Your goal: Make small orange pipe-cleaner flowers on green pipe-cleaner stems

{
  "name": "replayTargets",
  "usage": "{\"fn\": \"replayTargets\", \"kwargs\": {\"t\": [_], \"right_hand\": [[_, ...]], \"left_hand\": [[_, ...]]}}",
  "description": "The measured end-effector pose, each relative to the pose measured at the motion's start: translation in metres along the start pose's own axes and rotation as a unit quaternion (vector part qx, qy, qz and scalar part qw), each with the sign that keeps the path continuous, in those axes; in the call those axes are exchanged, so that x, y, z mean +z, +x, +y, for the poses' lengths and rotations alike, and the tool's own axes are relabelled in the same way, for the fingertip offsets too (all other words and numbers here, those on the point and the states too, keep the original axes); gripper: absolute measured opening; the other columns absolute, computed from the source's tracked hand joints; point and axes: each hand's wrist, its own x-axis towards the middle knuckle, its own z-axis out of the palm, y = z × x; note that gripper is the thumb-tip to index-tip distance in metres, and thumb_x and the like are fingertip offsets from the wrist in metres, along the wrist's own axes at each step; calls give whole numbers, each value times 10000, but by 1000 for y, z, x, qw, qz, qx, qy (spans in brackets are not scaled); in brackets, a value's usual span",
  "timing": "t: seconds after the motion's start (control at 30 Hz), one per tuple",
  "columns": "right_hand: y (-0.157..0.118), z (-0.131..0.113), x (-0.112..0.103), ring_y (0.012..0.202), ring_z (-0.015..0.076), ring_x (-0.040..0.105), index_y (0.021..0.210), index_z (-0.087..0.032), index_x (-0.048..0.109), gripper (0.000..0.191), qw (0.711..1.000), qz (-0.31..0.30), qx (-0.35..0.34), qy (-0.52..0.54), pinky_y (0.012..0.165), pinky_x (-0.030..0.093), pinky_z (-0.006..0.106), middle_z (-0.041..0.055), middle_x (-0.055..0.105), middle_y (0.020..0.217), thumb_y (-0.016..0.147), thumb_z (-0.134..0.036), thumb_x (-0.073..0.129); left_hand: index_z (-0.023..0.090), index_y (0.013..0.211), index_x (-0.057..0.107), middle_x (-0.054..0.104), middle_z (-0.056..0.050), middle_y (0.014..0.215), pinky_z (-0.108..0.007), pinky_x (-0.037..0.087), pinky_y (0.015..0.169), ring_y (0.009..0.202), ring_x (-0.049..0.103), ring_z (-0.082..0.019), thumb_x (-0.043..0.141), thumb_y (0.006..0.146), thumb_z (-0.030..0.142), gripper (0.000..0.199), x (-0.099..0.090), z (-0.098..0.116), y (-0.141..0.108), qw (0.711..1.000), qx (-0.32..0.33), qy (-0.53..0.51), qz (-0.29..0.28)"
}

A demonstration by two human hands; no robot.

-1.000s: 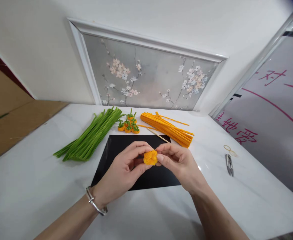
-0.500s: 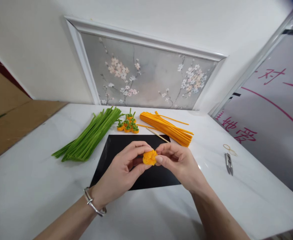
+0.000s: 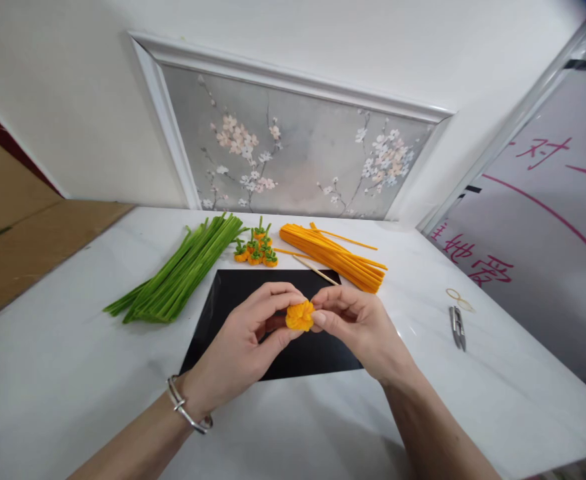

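Observation:
Between my two hands is a small orange pipe-cleaner pumpkin [image 3: 300, 316], a lobed round shape with no green on the side I see. My left hand [image 3: 253, 337] pinches it from the left, forefinger above and thumb below. From the right, my right hand [image 3: 357, 327] grips its edge with thumb and fingertips. Both hands are over a black mat [image 3: 293, 363]. Behind them stand several finished-looking orange pumpkins with green tops [image 3: 255, 250]. A bundle of orange pipe cleaners [image 3: 335, 257] and a thin wooden stick [image 3: 317, 272] lie beyond my right hand.
A bundle of green pipe cleaners [image 3: 177, 277] lies on the left of the white table [image 3: 137, 387]. Thread snips [image 3: 457, 327] with a yellowish loop [image 3: 459, 298] lie at the right. Cardboard [image 3: 47, 247] borders the left edge, and a framed flower picture [image 3: 297, 147] is behind.
Almost nothing differs. Both hands keep the same grip, and the orange pumpkin has turned or shifted only very slightly.

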Motion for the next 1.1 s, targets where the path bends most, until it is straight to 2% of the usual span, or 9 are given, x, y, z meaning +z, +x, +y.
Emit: {"fn": "replayTargets", "kwargs": {"t": [0.5,1.1], "right_hand": [[0,2,-2,670,124,643,867,-180,648,209,1000,-6,17,13,683,529,275,1,693,763,750,-325,741],[-1,-1,3,682,146,651,848,-184,649,180,999,17,-16,-47,680,549,297,10,692,745,779,-344,694]], "left_hand": [[254,1115,613,531,-58,1177,-243,567,792,1020,590,-168,556,873,132,276,0,0,1,1000,0,2,-5],[253,1139,599,545,-68,1183,-231,548,751,990,596,-165,515,879,109,309,-2,4,-2,995,17,99,-1]]}}
